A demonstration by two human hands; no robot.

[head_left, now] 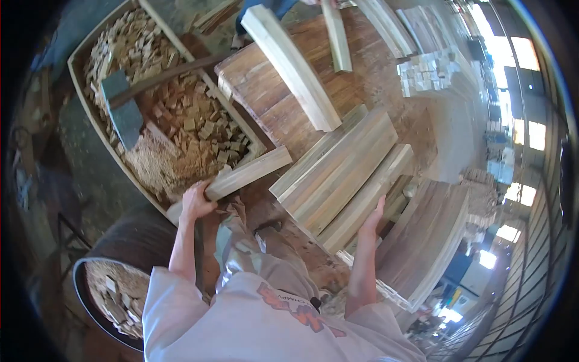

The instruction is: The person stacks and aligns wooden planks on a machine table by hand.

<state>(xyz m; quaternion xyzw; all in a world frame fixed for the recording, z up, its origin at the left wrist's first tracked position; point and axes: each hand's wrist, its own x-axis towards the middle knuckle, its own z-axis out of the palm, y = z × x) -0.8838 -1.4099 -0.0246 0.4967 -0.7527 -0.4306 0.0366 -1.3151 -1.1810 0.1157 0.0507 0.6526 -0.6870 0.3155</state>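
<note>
left hand (pixel 196 204): fingers clamped on the end of a short plank (pixel 247 173) at the offcut crate (pixel 244 128) corner | right hand (pixel 375 217): fingers apparently open, flat against the plank stack (pixel 338 175) | several planks stacked, others loose on the bench (pixel 265 90)

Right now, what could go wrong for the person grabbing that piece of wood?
The left hand grips the short board only at one end, so it might tip, slip and drop. The right hand rests open against the stack of boards, which could slide and pinch it. The rough wood may also give bare hands splinters.
</note>
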